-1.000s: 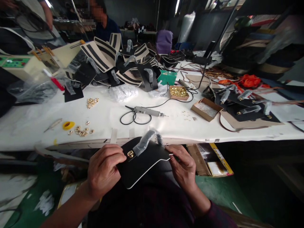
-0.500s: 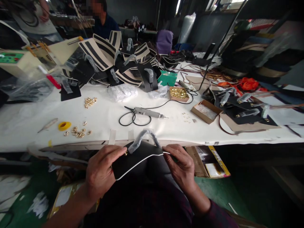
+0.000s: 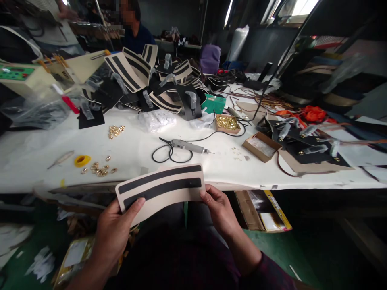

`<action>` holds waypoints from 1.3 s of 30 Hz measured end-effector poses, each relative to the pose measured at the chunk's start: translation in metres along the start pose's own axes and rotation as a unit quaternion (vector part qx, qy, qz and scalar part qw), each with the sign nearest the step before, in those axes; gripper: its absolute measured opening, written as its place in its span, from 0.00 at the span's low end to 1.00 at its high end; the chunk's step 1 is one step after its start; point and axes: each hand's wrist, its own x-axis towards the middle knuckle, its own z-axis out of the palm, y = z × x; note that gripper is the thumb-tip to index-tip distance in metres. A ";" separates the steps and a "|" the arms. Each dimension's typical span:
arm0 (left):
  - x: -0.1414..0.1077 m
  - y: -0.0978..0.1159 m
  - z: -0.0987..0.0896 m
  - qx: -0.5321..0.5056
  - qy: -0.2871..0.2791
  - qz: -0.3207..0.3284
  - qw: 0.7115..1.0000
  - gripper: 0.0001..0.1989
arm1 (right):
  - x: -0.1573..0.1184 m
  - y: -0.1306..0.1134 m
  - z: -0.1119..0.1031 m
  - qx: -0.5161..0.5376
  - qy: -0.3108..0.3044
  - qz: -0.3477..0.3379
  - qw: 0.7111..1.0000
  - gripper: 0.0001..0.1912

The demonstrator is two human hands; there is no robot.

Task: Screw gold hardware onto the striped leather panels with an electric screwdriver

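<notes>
The beige panel (image 3: 161, 183), marked by 2 black strips, looks light and thin, probably bendy yet springy: it bows gently along its length between the hands. The surface seems smooth, perhaps a little slippery, and is more likely to crease than break. Its short ends and rounded corners look the best places to take hold, with light pressure and fingertips mostly off the strips.

The panel is held tilted before the near edge of the counter (image 3: 145, 147), above the lap, strips facing the wearer. The left grip (image 3: 113, 227) is closed around the left end, thumb pressing onto the lower strip, fingers mostly hidden behind. The right grip (image 3: 220, 211) pinches the lower right corner, thumb at the margin; how far its fingers reach behind, I cannot tell.
</notes>
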 end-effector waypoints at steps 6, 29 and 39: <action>-0.010 -0.023 -0.008 -0.127 -0.063 -0.125 0.982 0.37 | 0.009 -0.009 0.012 -0.042 0.004 0.006 0.999 0.19; 0.020 0.019 -0.040 0.087 -0.162 0.477 0.859 0.13 | 0.032 -0.051 0.094 -0.346 -0.330 -0.325 0.816 0.25; 0.026 0.006 -0.071 0.100 -0.131 0.501 0.850 0.12 | 0.082 -0.061 0.140 -0.216 -0.341 -0.165 0.900 0.16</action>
